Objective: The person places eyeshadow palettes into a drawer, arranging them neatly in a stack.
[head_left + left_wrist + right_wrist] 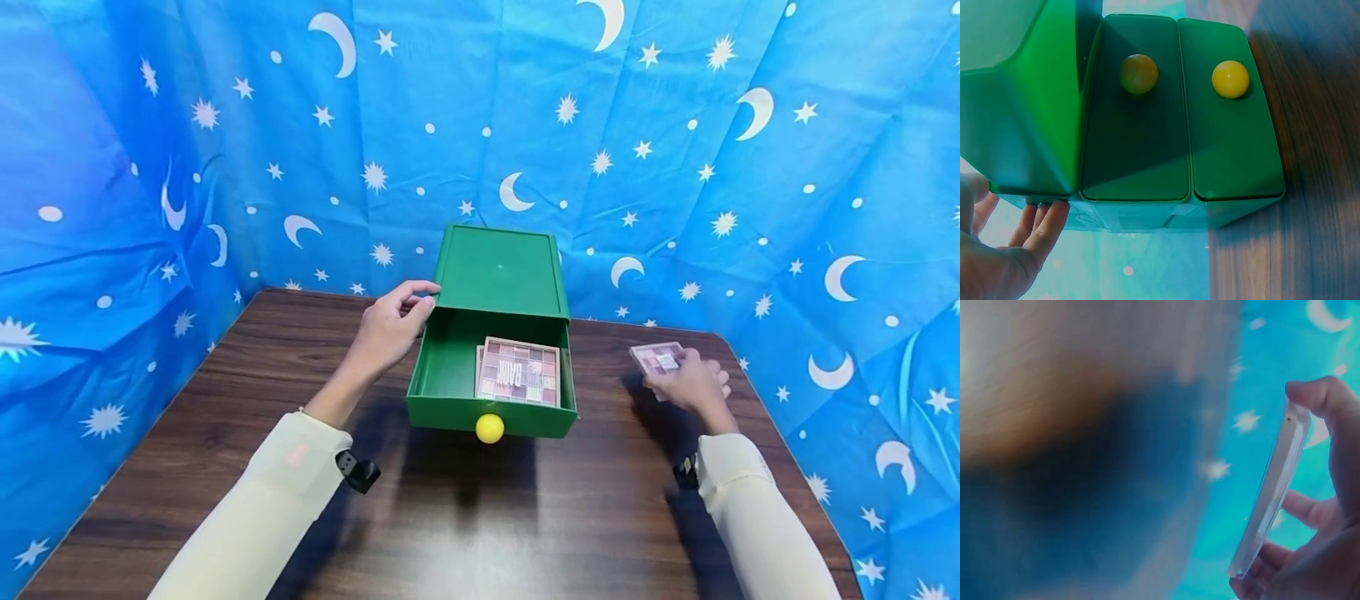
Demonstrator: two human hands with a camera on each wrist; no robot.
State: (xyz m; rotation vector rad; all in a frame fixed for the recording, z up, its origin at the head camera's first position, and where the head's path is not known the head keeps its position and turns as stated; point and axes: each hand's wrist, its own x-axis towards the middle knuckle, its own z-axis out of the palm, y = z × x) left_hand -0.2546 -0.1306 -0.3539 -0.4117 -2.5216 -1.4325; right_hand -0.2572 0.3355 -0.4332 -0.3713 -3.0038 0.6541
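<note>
A green drawer cabinet (501, 268) stands at the back middle with its top drawer (448, 410) pulled out. Two eyeshadow palettes (519, 372) lie overlapped in the drawer's right half, one mostly hidden beneath the other. My left hand (387, 332) touches the cabinet's upper left side near the front edge, its fingers (1047, 230) extended along the side in the left wrist view. Off to the right, above the table, my right hand (692, 383) holds another eyeshadow palette (654, 357) by its edges. The right wrist view catches this palette (1270, 490) edge-on, between thumb and fingers.
A yellow ball knob (490, 428) sticks out from the open drawer's front. Below it are two closed drawers with yellow knobs (1230, 79). The brown wooden table (457, 533) meets a blue curtain (480, 108) with moons and stars along the back and sides.
</note>
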